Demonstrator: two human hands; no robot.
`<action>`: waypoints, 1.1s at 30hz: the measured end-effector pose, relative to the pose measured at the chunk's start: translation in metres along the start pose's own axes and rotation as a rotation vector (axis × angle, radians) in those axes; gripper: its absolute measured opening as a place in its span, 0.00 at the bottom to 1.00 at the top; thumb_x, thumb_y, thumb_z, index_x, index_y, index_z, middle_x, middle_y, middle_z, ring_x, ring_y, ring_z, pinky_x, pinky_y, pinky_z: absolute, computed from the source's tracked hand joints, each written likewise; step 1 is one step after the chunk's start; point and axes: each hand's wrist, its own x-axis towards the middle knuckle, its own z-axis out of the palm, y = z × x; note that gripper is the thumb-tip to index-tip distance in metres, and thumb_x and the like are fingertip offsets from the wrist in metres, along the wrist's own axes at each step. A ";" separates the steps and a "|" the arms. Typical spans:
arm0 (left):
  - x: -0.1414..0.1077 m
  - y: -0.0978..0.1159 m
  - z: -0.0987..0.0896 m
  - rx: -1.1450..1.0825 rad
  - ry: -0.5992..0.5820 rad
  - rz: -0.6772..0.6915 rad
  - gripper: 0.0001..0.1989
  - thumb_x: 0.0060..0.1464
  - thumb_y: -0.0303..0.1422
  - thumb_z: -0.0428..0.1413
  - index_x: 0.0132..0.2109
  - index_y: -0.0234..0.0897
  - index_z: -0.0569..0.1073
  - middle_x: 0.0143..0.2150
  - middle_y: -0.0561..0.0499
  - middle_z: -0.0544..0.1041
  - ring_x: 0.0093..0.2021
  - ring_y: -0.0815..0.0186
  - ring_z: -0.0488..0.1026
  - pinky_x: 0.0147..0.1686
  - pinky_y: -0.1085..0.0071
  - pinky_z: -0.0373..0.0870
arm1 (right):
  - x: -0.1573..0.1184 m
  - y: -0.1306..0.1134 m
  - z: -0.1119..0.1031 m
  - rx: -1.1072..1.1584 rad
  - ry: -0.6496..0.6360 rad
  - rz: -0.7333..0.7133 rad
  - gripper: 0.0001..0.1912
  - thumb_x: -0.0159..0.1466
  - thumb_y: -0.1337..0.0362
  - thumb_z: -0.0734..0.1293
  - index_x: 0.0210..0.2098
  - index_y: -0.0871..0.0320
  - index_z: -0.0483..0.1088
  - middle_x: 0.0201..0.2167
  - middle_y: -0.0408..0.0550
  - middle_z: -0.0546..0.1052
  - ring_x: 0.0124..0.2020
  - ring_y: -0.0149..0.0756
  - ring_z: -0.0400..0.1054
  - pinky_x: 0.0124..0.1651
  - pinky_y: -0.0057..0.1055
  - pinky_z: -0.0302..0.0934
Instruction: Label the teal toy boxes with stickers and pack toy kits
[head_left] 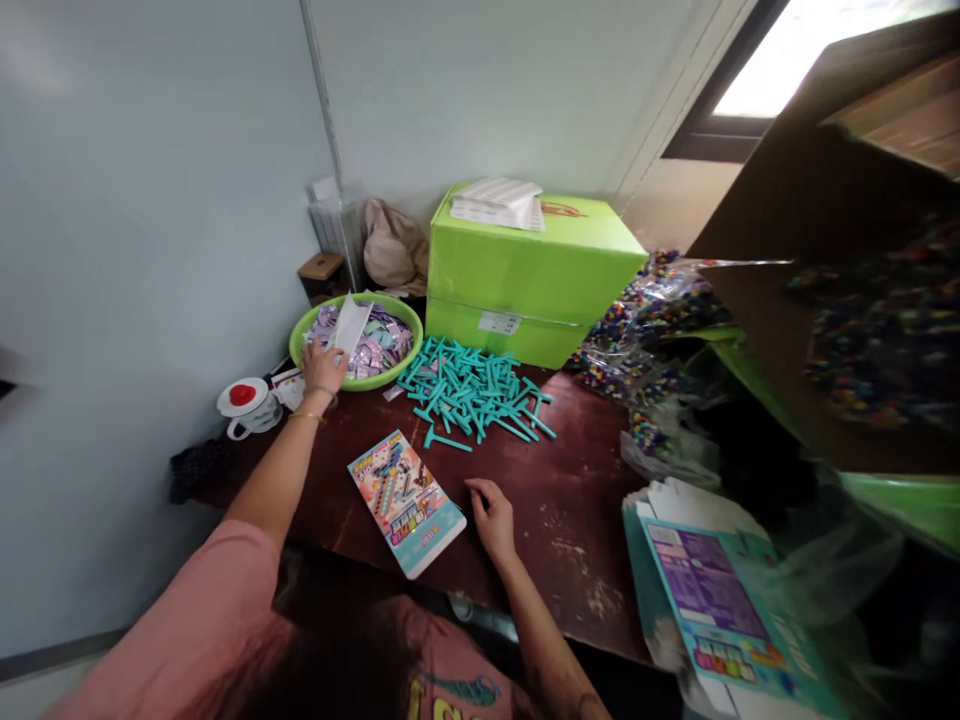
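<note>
**Rummaging in a basin of little packets: easy does it**

So the small purple and pale packets (386, 335) are sitting heaped in a green basin (382, 379), over toward the back left of the table (577, 500). The person's left hand (324, 370) is reaching in over the near-left rim, fingers a bit spread, right by the lower end of a white slip (351, 330) that's lying on the heap. Can't tell whether the fingertips are pinching anything.

My take: picking with thumb and fingertips is probably beating grabbing by the fistful, since thin packets like these could be clinging together. Working around the slip seems smart too, otherwise it might be dragging packets over the rim.

The right hand (491, 515) is hanging out just beside a printed carton (407, 500), fingers loosely curled, not gripping anything visible. That carton is lying flat, picture side up, so steadying its edge looks like a decent job for that hand.

Further out, loose teal pieces (480, 390) are spreading in front of a big green box (510, 285), right next to the basin. Keeping the left wrist clear of that pile is worth doing. A mug (259, 412) is standing near the left forearm, so elbows are best staying tucked in.
</note>
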 end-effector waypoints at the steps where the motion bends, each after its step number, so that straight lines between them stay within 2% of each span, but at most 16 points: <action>1: 0.014 -0.002 0.002 0.030 -0.047 -0.039 0.18 0.60 0.38 0.56 0.50 0.31 0.79 0.70 0.32 0.60 0.69 0.38 0.54 0.65 0.42 0.52 | 0.000 0.001 0.000 0.000 0.000 0.000 0.14 0.69 0.62 0.61 0.42 0.56 0.78 0.42 0.53 0.80 0.45 0.43 0.74 0.52 0.40 0.68; 3: 0.033 -0.005 0.004 0.052 -0.093 -0.057 0.17 0.57 0.35 0.58 0.49 0.27 0.79 0.63 0.28 0.69 0.65 0.37 0.60 0.62 0.41 0.56 | 0.001 0.002 0.001 -0.002 0.003 -0.001 0.14 0.69 0.61 0.61 0.42 0.56 0.78 0.42 0.53 0.80 0.45 0.43 0.74 0.51 0.41 0.68; 4: 0.038 -0.005 0.005 0.054 -0.084 -0.047 0.18 0.57 0.33 0.57 0.51 0.25 0.77 0.61 0.27 0.70 0.63 0.38 0.62 0.61 0.42 0.57 | 0.001 0.002 0.001 -0.004 0.008 -0.001 0.14 0.69 0.61 0.61 0.42 0.56 0.78 0.41 0.53 0.80 0.44 0.44 0.75 0.51 0.41 0.68; 6: 0.043 -0.007 0.002 0.063 -0.025 -0.033 0.24 0.59 0.31 0.53 0.60 0.21 0.70 0.66 0.27 0.66 0.65 0.40 0.60 0.62 0.44 0.56 | 0.001 0.002 0.002 -0.007 0.018 -0.001 0.14 0.69 0.61 0.61 0.41 0.55 0.78 0.41 0.53 0.80 0.44 0.44 0.75 0.51 0.41 0.69; 8: 0.047 -0.013 -0.003 0.083 0.058 -0.006 0.28 0.62 0.32 0.50 0.65 0.22 0.63 0.72 0.28 0.56 0.68 0.41 0.54 0.64 0.44 0.53 | 0.002 0.001 0.002 -0.011 0.022 -0.004 0.14 0.69 0.61 0.61 0.41 0.55 0.79 0.41 0.54 0.80 0.44 0.44 0.75 0.50 0.41 0.70; 10: 0.050 -0.023 -0.008 0.117 0.065 0.034 0.26 0.62 0.34 0.51 0.63 0.25 0.67 0.74 0.31 0.53 0.70 0.41 0.50 0.65 0.43 0.50 | 0.002 0.000 0.003 -0.016 0.020 -0.010 0.13 0.68 0.62 0.61 0.41 0.54 0.79 0.41 0.54 0.80 0.44 0.45 0.75 0.49 0.42 0.70; 12: 0.051 -0.034 -0.010 0.142 0.005 0.074 0.21 0.61 0.35 0.52 0.56 0.28 0.74 0.72 0.32 0.56 0.70 0.40 0.50 0.65 0.42 0.50 | 0.003 -0.001 0.002 -0.021 0.020 -0.015 0.13 0.68 0.62 0.61 0.41 0.54 0.79 0.41 0.53 0.81 0.43 0.45 0.76 0.49 0.42 0.70; 14: 0.045 -0.042 -0.008 0.147 -0.041 0.095 0.18 0.60 0.36 0.53 0.53 0.30 0.77 0.71 0.32 0.58 0.70 0.39 0.51 0.66 0.41 0.48 | 0.003 -0.002 0.002 -0.027 0.024 -0.020 0.13 0.68 0.62 0.61 0.41 0.54 0.79 0.40 0.53 0.81 0.43 0.45 0.76 0.49 0.43 0.71; 18: 0.004 -0.038 0.007 0.057 0.026 0.208 0.18 0.61 0.37 0.52 0.53 0.33 0.77 0.70 0.35 0.62 0.71 0.42 0.51 0.69 0.44 0.47 | 0.003 -0.002 0.003 -0.043 0.052 -0.039 0.13 0.67 0.62 0.61 0.40 0.53 0.79 0.39 0.53 0.81 0.43 0.46 0.76 0.49 0.43 0.72; 21: -0.046 -0.020 0.025 -0.201 0.048 0.406 0.16 0.61 0.38 0.53 0.51 0.38 0.78 0.67 0.38 0.67 0.71 0.45 0.55 0.69 0.45 0.49 | 0.004 -0.001 0.004 -0.057 0.060 -0.054 0.13 0.67 0.63 0.62 0.40 0.52 0.79 0.39 0.53 0.81 0.42 0.46 0.77 0.48 0.43 0.72; 23: -0.077 -0.007 0.036 -0.433 -0.019 0.429 0.14 0.59 0.38 0.55 0.49 0.42 0.79 0.63 0.41 0.72 0.69 0.47 0.59 0.69 0.45 0.51 | 0.004 0.000 0.004 -0.064 0.052 -0.060 0.13 0.67 0.63 0.61 0.41 0.52 0.79 0.40 0.53 0.81 0.43 0.46 0.77 0.48 0.43 0.72; 25: -0.099 0.001 0.042 -0.748 -0.078 0.230 0.11 0.56 0.40 0.59 0.44 0.43 0.79 0.58 0.43 0.75 0.66 0.48 0.63 0.70 0.47 0.52 | 0.003 0.002 0.004 -0.067 0.039 -0.060 0.13 0.68 0.63 0.61 0.41 0.51 0.79 0.40 0.53 0.81 0.43 0.46 0.77 0.48 0.43 0.72; 27: -0.107 0.004 0.045 -1.025 -0.080 -0.094 0.12 0.53 0.43 0.62 0.42 0.41 0.78 0.55 0.42 0.75 0.63 0.49 0.67 0.68 0.50 0.58 | 0.002 0.003 0.003 -0.068 0.031 -0.055 0.13 0.68 0.63 0.61 0.41 0.52 0.79 0.40 0.53 0.81 0.43 0.46 0.76 0.48 0.43 0.72; 29: -0.102 0.001 0.047 -1.171 -0.060 -0.362 0.18 0.55 0.48 0.60 0.45 0.40 0.74 0.54 0.41 0.74 0.56 0.52 0.73 0.61 0.52 0.68 | 0.001 0.004 0.002 -0.069 0.026 -0.045 0.13 0.68 0.62 0.62 0.41 0.52 0.79 0.41 0.53 0.81 0.43 0.46 0.76 0.49 0.43 0.72; 30: -0.095 -0.002 0.048 -1.199 -0.063 -0.444 0.22 0.56 0.51 0.58 0.48 0.39 0.72 0.53 0.40 0.73 0.52 0.53 0.76 0.56 0.52 0.72 | 0.001 0.004 0.002 -0.070 0.024 -0.039 0.13 0.68 0.62 0.62 0.41 0.52 0.79 0.41 0.53 0.81 0.44 0.46 0.76 0.49 0.43 0.71; 33: -0.069 -0.011 0.053 -1.251 -0.147 -0.584 0.29 0.59 0.56 0.52 0.56 0.39 0.65 0.53 0.36 0.71 0.44 0.56 0.79 0.46 0.55 0.77 | 0.001 0.003 0.002 -0.071 0.001 -0.020 0.13 0.69 0.60 0.61 0.41 0.54 0.78 0.41 0.54 0.81 0.45 0.46 0.76 0.51 0.45 0.70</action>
